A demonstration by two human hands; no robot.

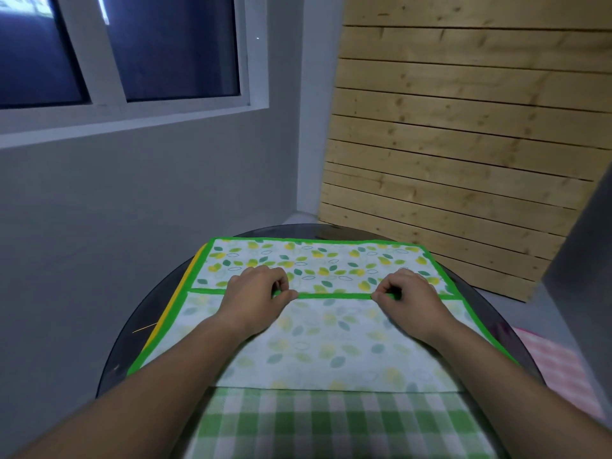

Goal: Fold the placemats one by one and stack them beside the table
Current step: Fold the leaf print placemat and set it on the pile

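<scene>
Leaf-print placemat (318, 263) lies at table (265, 230) centre, near half turned over. Left hand (256, 293) & right hand (409, 294) pinch its green hem toward 12 o'clock. Looks thin, soft, light; best held at hem.

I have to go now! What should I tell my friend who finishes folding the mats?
Left hand and right hand: both pinch the green edge of the leaf placemat, folded partway over itself.
It lies on the round glass table, with a yellow-edged mat under it.
A pink checked mat lies beside the table.
Left: finish this fold, stack it, then do the rest.
</scene>
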